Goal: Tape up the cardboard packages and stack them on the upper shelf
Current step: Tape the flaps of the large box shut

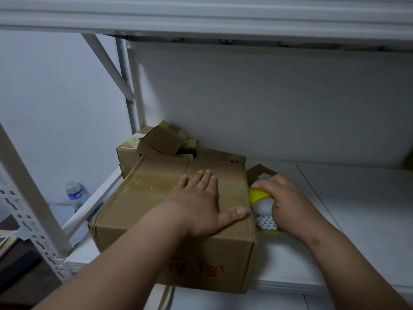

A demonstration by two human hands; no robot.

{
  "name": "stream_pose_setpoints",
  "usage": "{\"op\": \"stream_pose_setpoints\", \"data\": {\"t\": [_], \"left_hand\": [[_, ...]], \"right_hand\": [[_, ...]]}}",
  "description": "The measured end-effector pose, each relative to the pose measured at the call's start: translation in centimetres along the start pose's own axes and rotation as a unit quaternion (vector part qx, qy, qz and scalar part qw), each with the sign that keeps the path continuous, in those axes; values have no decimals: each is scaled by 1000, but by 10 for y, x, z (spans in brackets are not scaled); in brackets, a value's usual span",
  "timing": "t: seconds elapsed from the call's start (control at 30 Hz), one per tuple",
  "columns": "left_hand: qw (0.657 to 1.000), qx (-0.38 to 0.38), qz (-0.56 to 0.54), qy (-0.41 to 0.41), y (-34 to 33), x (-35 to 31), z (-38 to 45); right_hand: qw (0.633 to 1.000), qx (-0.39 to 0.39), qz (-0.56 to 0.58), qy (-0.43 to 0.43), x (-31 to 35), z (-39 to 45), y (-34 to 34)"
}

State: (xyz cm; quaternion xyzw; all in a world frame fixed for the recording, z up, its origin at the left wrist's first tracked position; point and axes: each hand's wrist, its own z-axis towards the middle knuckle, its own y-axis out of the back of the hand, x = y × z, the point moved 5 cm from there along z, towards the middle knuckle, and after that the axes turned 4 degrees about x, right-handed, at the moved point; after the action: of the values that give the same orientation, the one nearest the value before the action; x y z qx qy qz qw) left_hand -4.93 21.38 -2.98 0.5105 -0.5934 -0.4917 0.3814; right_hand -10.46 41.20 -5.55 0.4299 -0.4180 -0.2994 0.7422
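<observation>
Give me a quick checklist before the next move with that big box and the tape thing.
1. Left hand flat on the large cardboard box, steadying it: ok.
2. Right hand gripping the yellow tape dispenser at the box's right edge: ok.
3. Tape strip across the top seam: ok.
4. Tape carried down the right side: cannot tell.
5. Box fully on the white shelf: not ok, its front corner overhangs.

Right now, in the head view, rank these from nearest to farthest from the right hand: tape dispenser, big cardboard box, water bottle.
1. Tape dispenser: gripped in the right hand, beside the box's right edge.
2. Big cardboard box: just left of that hand, under the flat left hand.
3. Water bottle: far left, beyond the shelf.
</observation>
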Motion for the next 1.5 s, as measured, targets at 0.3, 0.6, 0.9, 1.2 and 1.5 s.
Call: {"op": "stream_pose_setpoints", "data": {"t": [0.3, 0.6, 0.9, 1.2, 1.5], "left_hand": [[995, 11, -5, -104, -3, -31, -1], [993, 28, -51, 104, 3, 146, -37], [850, -82, -507, 121, -28, 187, -47], [729, -101, -667, 114, -39, 191, -47], [568, -113, -808, 110, -82, 176, -48]], "right_hand": [[999, 14, -29, -4, 9, 4, 2], [1000, 14, 15, -9, 1, 3, 0], [953, -2, 299, -55, -6, -4, 6], [575, -21, 780, -246, -8, -37, -83], [832, -72, 549, -35, 85, 27, 63]]}}
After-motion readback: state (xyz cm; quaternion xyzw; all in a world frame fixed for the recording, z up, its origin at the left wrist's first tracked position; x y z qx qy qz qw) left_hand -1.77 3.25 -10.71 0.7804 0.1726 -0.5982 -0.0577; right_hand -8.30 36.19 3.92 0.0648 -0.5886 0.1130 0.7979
